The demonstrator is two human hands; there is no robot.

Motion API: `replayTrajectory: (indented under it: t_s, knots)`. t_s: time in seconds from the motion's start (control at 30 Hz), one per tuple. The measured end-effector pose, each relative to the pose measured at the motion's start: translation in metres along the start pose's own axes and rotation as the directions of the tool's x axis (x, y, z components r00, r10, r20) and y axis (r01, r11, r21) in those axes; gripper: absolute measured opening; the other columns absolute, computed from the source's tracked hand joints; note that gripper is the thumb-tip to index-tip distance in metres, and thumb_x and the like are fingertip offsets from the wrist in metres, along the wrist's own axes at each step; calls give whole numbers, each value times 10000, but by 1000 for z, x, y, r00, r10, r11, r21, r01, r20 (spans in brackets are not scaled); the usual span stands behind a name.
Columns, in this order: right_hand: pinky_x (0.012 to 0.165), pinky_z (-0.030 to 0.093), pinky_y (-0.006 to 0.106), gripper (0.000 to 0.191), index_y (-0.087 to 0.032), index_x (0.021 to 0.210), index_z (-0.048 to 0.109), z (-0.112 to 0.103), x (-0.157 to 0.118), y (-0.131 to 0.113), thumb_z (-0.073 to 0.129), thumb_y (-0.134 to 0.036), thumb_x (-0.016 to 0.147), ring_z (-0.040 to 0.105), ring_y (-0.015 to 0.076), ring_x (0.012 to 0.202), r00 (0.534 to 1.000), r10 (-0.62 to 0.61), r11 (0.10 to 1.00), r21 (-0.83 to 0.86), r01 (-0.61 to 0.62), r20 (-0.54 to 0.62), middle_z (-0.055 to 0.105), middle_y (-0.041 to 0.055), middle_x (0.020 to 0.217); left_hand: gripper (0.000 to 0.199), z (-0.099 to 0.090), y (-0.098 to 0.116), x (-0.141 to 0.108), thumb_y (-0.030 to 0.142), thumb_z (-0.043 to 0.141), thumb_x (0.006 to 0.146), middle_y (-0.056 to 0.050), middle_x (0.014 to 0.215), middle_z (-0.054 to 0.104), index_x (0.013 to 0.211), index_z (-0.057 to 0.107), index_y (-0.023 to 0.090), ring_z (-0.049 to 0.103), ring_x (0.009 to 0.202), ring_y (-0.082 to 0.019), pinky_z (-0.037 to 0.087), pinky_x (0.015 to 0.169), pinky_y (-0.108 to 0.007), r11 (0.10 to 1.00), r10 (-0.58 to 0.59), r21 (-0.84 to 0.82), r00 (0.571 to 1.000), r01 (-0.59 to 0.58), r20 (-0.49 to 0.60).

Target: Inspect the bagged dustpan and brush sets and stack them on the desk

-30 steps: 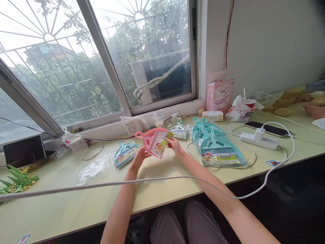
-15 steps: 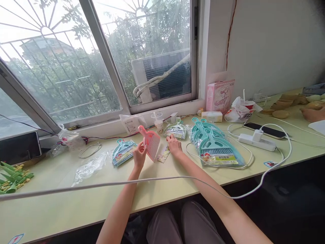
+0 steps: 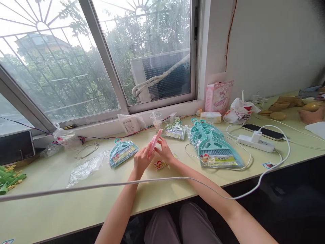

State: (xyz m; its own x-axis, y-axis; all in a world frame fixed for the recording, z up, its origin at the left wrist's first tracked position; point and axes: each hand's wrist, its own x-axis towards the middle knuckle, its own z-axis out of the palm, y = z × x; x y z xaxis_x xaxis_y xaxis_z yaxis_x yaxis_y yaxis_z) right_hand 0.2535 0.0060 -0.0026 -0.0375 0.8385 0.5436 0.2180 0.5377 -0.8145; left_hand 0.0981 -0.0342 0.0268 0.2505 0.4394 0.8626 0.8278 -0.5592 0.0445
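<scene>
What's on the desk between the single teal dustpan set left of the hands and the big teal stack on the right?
In the head view: both hands, left hand and right hand, holding the pink dustpan edge-on, with a paper label lying flat below.

My dustpan [image 3: 154, 146] is pink, the packed sets [image 3: 215, 149] teal, the table [image 3: 177, 189] pale green, the box [image 3: 218, 96] pink with cartoon print.

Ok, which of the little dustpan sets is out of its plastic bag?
The pink dustpan set, held edge-on between the left hand and right hand. The teal sets all lie bagged on the table.
</scene>
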Motion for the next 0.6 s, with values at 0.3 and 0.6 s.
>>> replayTrajectory:
  t_s: [0.3, 0.6]
  knots:
    - [811, 598, 422, 643, -300, 1259, 399, -2, 2, -16, 729, -343, 709, 706, 240, 963, 992, 124, 915, 388, -113, -3, 627, 84, 1251, 365, 1, 4, 0, 302, 561, 897, -86, 846, 759, 1225, 677, 195, 711, 720, -184, 533, 670, -261, 992, 125, 13, 991, -125, 45]
    - [912, 579, 456, 780, -271, 1363, 446, -20, 16, -20, 785, -325, 663, 626, 301, 1184, 998, 28, 901, 431, -51, 58, 609, 114, 1309, 382, 4, 7, -2, 371, 555, 930, -106, 928, 766, 1262, 666, 217, 704, 735, -187, 509, 669, -270, 999, 20, -38, 1000, -20, 20]
